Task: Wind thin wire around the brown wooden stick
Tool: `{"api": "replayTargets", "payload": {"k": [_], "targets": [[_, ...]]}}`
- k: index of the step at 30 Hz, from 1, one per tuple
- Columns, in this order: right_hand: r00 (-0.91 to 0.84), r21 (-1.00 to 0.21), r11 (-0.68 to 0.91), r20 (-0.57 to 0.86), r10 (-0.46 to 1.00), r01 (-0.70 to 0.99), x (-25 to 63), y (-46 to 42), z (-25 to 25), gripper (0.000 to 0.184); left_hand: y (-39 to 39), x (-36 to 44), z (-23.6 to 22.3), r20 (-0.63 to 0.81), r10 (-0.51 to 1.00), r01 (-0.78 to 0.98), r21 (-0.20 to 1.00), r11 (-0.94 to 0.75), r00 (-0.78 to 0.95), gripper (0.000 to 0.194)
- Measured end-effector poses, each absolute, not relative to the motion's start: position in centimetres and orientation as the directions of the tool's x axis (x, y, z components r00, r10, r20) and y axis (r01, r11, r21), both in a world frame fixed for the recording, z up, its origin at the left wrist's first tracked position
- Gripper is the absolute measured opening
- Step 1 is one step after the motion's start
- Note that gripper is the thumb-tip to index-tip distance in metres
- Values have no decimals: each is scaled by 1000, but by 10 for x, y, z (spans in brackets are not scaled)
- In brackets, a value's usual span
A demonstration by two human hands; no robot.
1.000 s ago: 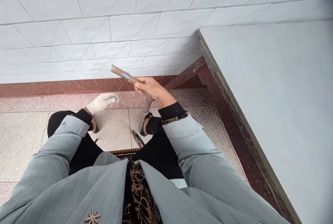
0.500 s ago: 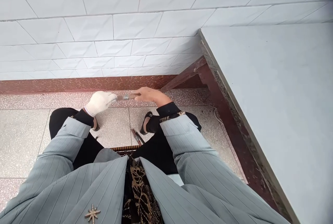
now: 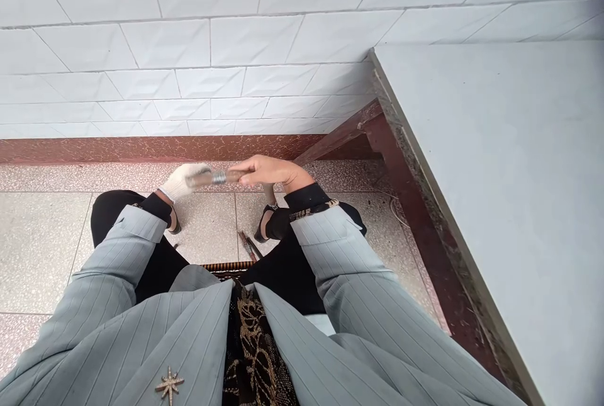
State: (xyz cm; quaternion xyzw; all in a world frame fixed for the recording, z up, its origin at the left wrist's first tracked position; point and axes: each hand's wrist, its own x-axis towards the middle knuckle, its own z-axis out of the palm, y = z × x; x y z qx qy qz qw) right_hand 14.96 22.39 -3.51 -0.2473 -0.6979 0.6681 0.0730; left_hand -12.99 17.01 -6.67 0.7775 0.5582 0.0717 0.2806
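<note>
A short brown rod [image 3: 234, 175] with silvery wire [image 3: 219, 177] wound round its middle lies level between my two hands, above the floor. My left hand [image 3: 178, 182], in a white knitted glove, is closed on its left end, slightly blurred. The rod's right end sits in the bare fingers of my right hand [image 3: 271, 170], thumb below and fingers over the top. That end is hidden by the hand, so I cannot tell exactly what the rod belongs to.
On the floor between my feet lie a rusty-brown tool [image 3: 246, 245] and a dark one beside it. A white-topped table [image 3: 491, 154] with a dark red frame [image 3: 415, 217] stands close on my right. Ahead rises a white tiled wall [image 3: 189, 41] with a red-brown skirting [image 3: 117, 149].
The rod with its wire winding has shifted a little left, and more of it shows in front of my gloved left hand. My right hand has moved slightly left with it.
</note>
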Motion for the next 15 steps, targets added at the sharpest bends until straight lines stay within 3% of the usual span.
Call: {"api": "replayTargets", "payload": {"k": [4, 7, 10, 15], "targets": [[-596, -972, -209, -233, 768, 111, 152, 224, -37, 30, 169, -129, -65, -177, 899, 754, 620, -215, 401, 31], [-441, -959, -269, -279, 853, 86, 150, 223, -39, 11, 165, -124, -58, -188, 855, 727, 629, -274, 484, 33], [-359, -944, -231, -305, 882, 236, 149, 226, -43, 3, 161, -121, -52, -169, 823, 735, 571, -367, 542, 34], [-339, -790, -15, -279, 899, 612, 149, 231, -50, 17, 159, -124, -46, -125, 862, 852, 276, -445, 491, 33]]}}
